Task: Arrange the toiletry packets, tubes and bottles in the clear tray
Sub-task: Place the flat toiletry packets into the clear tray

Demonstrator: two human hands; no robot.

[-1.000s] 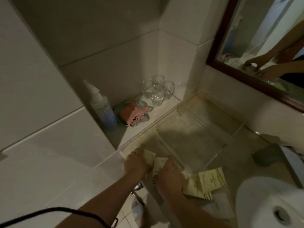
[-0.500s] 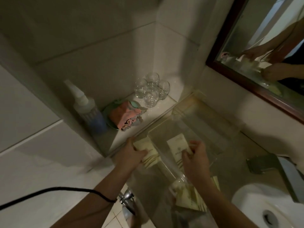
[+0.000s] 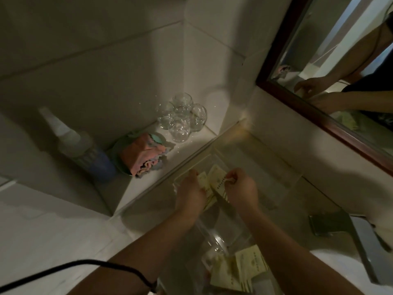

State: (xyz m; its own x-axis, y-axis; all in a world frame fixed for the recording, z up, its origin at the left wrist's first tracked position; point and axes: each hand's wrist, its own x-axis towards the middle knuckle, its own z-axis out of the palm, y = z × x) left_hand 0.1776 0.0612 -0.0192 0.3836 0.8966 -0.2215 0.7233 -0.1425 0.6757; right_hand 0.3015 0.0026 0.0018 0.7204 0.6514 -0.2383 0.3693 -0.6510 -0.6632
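A clear tray (image 3: 276,177) sits on the counter below the mirror. My left hand (image 3: 189,192) holds a pale yellow packet (image 3: 203,179) inside the tray's left end. My right hand (image 3: 240,189) pinches another pale yellow packet (image 3: 218,178) right beside it, the two packets overlapping. Several more yellow packets (image 3: 240,271) lie on the counter near the bottom, close to my right forearm.
On the tiled ledge to the left stand a blue bottle with a white nozzle (image 3: 85,154), a folded pink cloth on a green dish (image 3: 142,157) and several small glasses (image 3: 182,118). A dark-framed mirror (image 3: 319,116) hangs at right; a white basin (image 3: 340,271) lies lower right.
Both hands carried packets from the counter's front edge up into the tray. They now sit close together at its left end.
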